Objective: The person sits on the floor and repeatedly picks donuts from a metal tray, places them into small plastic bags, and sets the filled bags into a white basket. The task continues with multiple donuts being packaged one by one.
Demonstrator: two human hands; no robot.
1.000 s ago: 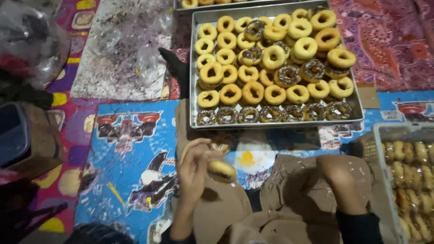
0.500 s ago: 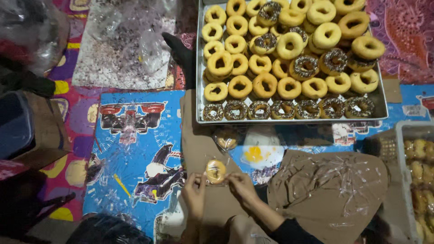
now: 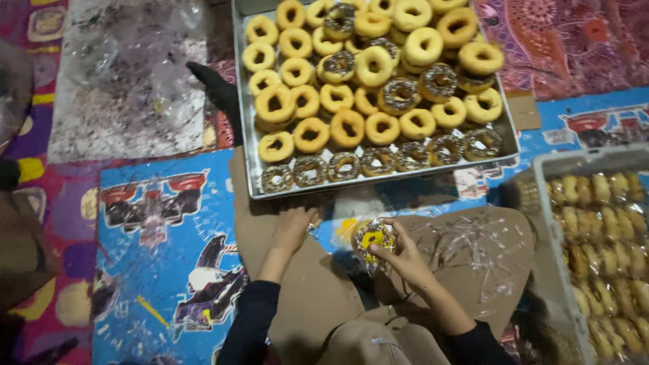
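Note:
My right hand (image 3: pixel 404 255) holds a doughnut wrapped in a clear plastic bag (image 3: pixel 372 238) just above my lap. My left hand (image 3: pixel 295 226) reaches forward, fingers curled, resting on the brown cloth near the front rim of a metal tray (image 3: pixel 251 142). The tray is packed with several plain glazed doughnuts (image 3: pixel 347 126) and a front row of chocolate-sprinkled ones (image 3: pixel 378 160). Both my sleeves are dark.
A grey crate (image 3: pixel 545 203) at the right holds several bagged doughnuts. Clear plastic bags lie on the brown cloth (image 3: pixel 477 251) to my right. A crumpled plastic sheet (image 3: pixel 128 81) covers the floor mat at the upper left. A dark object (image 3: pixel 215 88) lies beside the tray's left edge.
Both hands were together on the bagged doughnut. Now the left hand has let go and moved forward toward the tray, while the right hand keeps the bagged doughnut.

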